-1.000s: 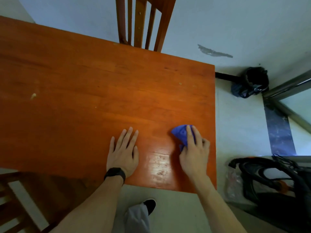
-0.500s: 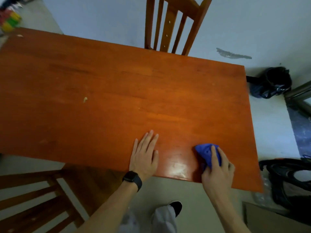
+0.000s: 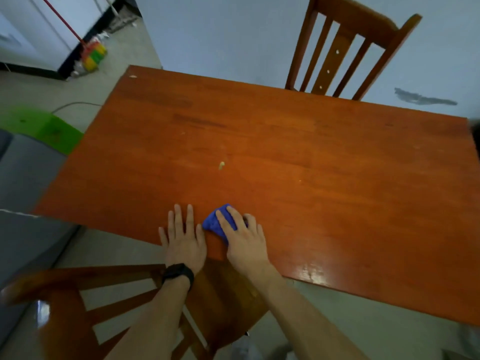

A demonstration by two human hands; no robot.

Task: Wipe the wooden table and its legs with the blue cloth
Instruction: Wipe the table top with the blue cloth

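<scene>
Both hands sit side by side at the near edge of the wooden table (image 3: 324, 152): left hand (image 3: 183, 241) flat, holding nothing; right hand (image 3: 244, 239) curled over the bunched blue cloth (image 3: 213, 224), pressing it down. A pale crumb (image 3: 221, 165) lies ahead, toward the far edge.

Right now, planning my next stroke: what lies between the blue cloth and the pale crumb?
Head view: only bare tabletop between blue cloth and pale crumb.
</scene>
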